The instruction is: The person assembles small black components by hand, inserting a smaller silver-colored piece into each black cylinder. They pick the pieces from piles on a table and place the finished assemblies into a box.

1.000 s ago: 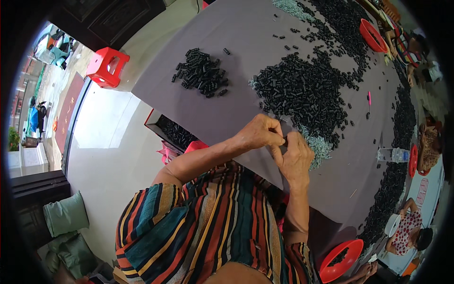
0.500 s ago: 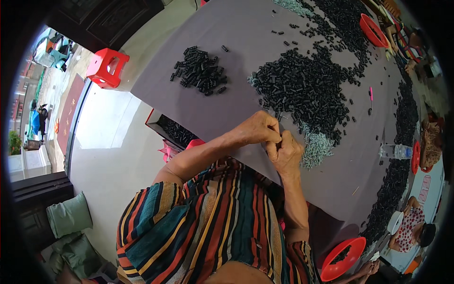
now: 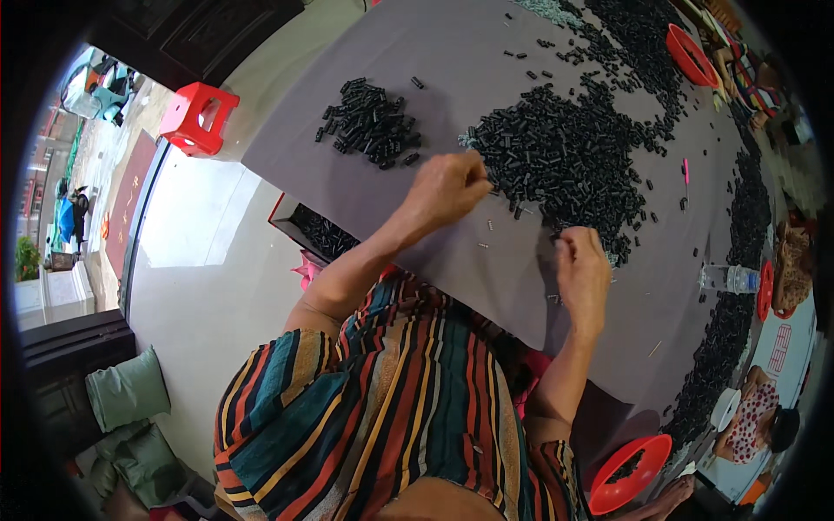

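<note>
A large heap of small black cylindrical parts (image 3: 556,148) lies on the grey-covered table (image 3: 512,300). My left hand (image 3: 447,187) hovers at its left edge, fingers curled together; what they pinch, if anything, is hidden. Over the heap's near edge is my right hand (image 3: 582,273), its fingertips drawn together beside the black parts. It covers most of a patch of small silver screws (image 3: 613,259), and I cannot make out what it grips. Loose screws (image 3: 491,224) lie between the two hands. Beyond my left hand sits a smaller pile of black parts (image 3: 369,122).
An open box of black parts (image 3: 321,239) stands below the table's left edge. Red bowls (image 3: 630,473) and a clear plastic bottle (image 3: 730,278) are to the right, near a pink stick-like tool (image 3: 686,170). A red stool (image 3: 198,120) stands on the floor. Other people sit around the table.
My hands were together over the table's near edge and have parted. The left moved up and left toward the smaller pile; the right moved right, over the screws.
</note>
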Tool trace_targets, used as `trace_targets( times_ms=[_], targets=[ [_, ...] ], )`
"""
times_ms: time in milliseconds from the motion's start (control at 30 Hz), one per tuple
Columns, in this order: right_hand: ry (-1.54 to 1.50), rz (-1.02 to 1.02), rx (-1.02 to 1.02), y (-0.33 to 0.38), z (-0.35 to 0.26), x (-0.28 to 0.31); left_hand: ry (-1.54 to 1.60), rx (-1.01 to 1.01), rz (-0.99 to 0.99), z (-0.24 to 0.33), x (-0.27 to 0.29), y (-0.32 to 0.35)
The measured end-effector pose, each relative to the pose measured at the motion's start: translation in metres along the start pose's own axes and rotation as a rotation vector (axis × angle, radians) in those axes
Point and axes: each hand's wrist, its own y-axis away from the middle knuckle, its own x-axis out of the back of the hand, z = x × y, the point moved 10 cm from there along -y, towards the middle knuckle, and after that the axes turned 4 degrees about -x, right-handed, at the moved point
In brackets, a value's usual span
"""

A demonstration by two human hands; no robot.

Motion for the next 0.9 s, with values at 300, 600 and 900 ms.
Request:
trace_targets(
  times_ms=[300, 600, 900],
  targets=[
    [0.246, 0.026, -0.006, 0.000, 0.005, -0.023, -0.657, -0.036, 0.367, -0.039, 0.056, -0.014],
    [0.035, 0.041, 0.079, 0.001, -0.021, -0.014, -0.832, -0.042, 0.353, -0.044, 0.057, -0.012],
    [-0.010, -0.013, 0.313, 0.024, -0.072, -0.069, -0.830, -0.150, 0.395, -0.031, 0.049, -0.015]
  ],
)
